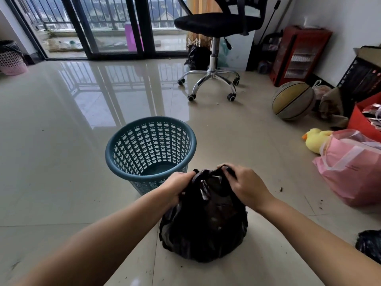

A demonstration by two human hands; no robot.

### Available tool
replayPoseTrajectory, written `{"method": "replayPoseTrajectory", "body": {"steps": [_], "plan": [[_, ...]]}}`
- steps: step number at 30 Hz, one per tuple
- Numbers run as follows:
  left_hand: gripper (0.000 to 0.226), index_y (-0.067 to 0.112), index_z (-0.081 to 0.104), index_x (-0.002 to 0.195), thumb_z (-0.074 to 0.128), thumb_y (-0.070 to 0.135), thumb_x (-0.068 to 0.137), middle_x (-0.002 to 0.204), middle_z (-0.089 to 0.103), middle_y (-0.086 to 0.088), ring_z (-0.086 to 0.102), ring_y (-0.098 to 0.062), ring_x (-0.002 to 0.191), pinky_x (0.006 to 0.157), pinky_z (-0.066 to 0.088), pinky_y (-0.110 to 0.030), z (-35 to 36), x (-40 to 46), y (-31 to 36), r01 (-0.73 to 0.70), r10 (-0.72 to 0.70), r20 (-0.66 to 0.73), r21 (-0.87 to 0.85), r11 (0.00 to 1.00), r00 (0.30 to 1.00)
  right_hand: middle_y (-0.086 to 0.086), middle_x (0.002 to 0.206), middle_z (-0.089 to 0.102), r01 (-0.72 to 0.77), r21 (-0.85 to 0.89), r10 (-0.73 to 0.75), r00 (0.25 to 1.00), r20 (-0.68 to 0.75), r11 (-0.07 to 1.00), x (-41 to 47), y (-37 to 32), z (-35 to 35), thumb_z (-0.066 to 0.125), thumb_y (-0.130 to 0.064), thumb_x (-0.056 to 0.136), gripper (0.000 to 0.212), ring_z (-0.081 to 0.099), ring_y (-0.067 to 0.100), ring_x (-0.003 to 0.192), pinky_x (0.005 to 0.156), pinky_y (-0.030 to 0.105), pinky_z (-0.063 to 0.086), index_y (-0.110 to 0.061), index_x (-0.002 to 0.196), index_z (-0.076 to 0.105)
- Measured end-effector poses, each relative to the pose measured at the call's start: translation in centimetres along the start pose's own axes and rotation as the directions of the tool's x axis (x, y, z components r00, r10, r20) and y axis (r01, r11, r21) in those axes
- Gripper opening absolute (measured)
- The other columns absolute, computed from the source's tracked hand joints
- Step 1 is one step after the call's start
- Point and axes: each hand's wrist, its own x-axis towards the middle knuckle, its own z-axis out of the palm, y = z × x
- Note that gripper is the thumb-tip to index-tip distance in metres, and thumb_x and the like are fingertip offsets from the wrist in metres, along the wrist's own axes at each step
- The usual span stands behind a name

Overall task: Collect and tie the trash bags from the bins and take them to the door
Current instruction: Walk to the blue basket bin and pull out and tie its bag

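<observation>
Two bare forearms are reaching into view from the lower corners of the head camera, each ending in an uncovered hand. The left hand (177, 187) and the right hand (245, 185) are showing no gloves, rings, watch or bracelet. No sleeve is appearing on either arm up to the picture's edge. Fingernails are looking short and unpainted where they can be seen; most fingertips are hidden.

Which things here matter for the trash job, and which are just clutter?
Job:
black trash bag, held by left hand and right hand
blue bin
pink bin

Clutter:
office chair
basketball
duck toy
pink bag
</observation>
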Motion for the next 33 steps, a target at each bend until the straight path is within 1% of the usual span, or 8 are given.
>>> {"method": "replayPoseTrajectory", "body": {"steps": [3, 8, 11, 16, 19, 24, 28, 33], "plan": [[0.029, 0.012, 0.051, 0.063, 0.052, 0.027, 0.088, 0.061, 0.049, -0.002, 0.046, -0.016, 0.055, 0.053, 0.036, -0.026, -3.4, 1.2, -2.5, -0.026, 0.153, -0.131, 0.669, 0.743, 0.979, 0.002, 0.058, 0.056, -0.293, 0.018, 0.293, 0.955, -0.035, 0.956, -0.1, 3.5, -0.8, 0.039, -0.029, 0.099, 0.033, 0.053, 0.028, 0.060, 0.055, 0.036, 0.035, -0.023, 0.070, 0.053], [0.030, 0.014, 0.055, 0.074, 0.043, 0.035, 0.091, 0.069, 0.057, 0.000, 0.052, -0.016, 0.060, 0.054, 0.045, -0.023, -7.9, 0.7, -5.0, 0.152, -0.095, -0.127, 0.928, 0.339, 0.987, -0.006, 0.072, 0.069, -0.520, -0.251, 0.565, 0.809, 0.162, 0.816, -3.4, 11.3, -0.1, 0.030, -0.040, 0.098, 0.039, 0.064, 0.020, 0.070, 0.071, 0.035, 0.050, -0.021, 0.078, 0.058], [0.028, 0.012, 0.056, 0.108, 0.036, 0.028, 0.096, 0.097, 0.063, -0.005, 0.064, -0.021, 0.088, 0.066, 0.050, -0.026, -8.0, 0.3, -5.2, 0.154, -0.088, -0.138, 0.964, 0.218, 0.987, -0.005, 0.066, 0.069, -0.571, -0.284, 0.633, 0.739, 0.231, 0.770, -4.6, 13.4, 0.0, 0.028, -0.039, 0.097, 0.040, 0.067, 0.020, 0.065, 0.074, 0.035, 0.053, -0.019, 0.078, 0.056], [0.038, 0.004, 0.056, 0.117, 0.038, 0.030, 0.095, 0.099, 0.066, -0.012, 0.066, -0.024, 0.082, 0.058, 0.055, -0.029, -8.8, 0.9, -6.3, 0.232, -0.130, -0.201, 0.922, 0.309, 0.971, 0.004, 0.075, 0.071, -0.735, -0.166, 0.745, 0.601, 0.291, 0.658, -6.9, 14.1, -1.0, 0.031, -0.032, 0.100, 0.034, 0.064, 0.019, 0.059, 0.055, 0.024, 0.042, -0.011, 0.101, 0.057], [0.036, 0.008, 0.057, 0.118, 0.036, 0.023, 0.094, 0.103, 0.066, -0.011, 0.068, -0.026, 0.093, 0.077, 0.057, -0.034, -8.8, 1.2, -5.8, 0.208, -0.054, -0.201, 0.941, 0.266, 0.978, 0.009, 0.078, 0.070, -0.808, 0.009, 0.759, 0.557, 0.338, 0.589, -6.9, 13.9, -1.4, 0.033, -0.030, 0.101, 0.031, 0.062, 0.022, 0.064, 0.057, 0.024, 0.045, -0.010, 0.106, 0.056], [0.025, 0.006, 0.068, 0.098, 0.046, 0.011, 0.086, 0.083, 0.063, -0.004, 0.058, -0.022, 0.074, 0.066, 0.050, -0.028, -7.3, 1.1, -4.3, -0.044, 0.046, 0.039, 0.993, 0.113, 0.998, 0.008, 0.081, 0.061, -0.675, 0.625, 0.726, 0.644, 0.241, 0.392, -3.5, 11.3, -1.9, 0.048, -0.021, 0.097, 0.017, 0.059, 0.018, 0.070, 0.053, 0.024, 0.053, -0.009, 0.090, 0.058], [0.017, 0.013, 0.069, 0.089, 0.053, 0.010, 0.082, 0.082, 0.064, -0.002, 0.062, -0.023, 0.081, 0.074, 0.052, -0.031, -3.8, -0.7, -1.8, -0.348, 0.243, 0.308, 0.927, 0.141, 0.920, -0.004, 0.064, 0.065, -0.511, 0.819, 0.576, 0.763, 0.293, 0.260, -0.4, 5.8, -1.8, 0.054, -0.020, 0.093, 0.015, 0.062, 0.010, 0.062, 0.059, 0.025, 0.052, -0.016, 0.080, 0.060], [0.022, 0.013, 0.066, 0.094, 0.051, 0.002, 0.082, 0.065, 0.061, 0.009, 0.058, -0.011, 0.061, 0.065, 0.048, -0.023, 0.6, -3.5, 0.9, -0.615, 0.466, 0.432, 0.692, 0.377, 0.772, 0.001, 0.066, 0.060, -0.446, 0.754, 0.307, 0.892, 0.331, 0.483, 0.7, -0.1, -0.1, 0.054, -0.018, 0.092, 0.016, 0.055, 0.012, 0.058, 0.055, 0.020, 0.047, -0.013, 0.078, 0.059]]}}
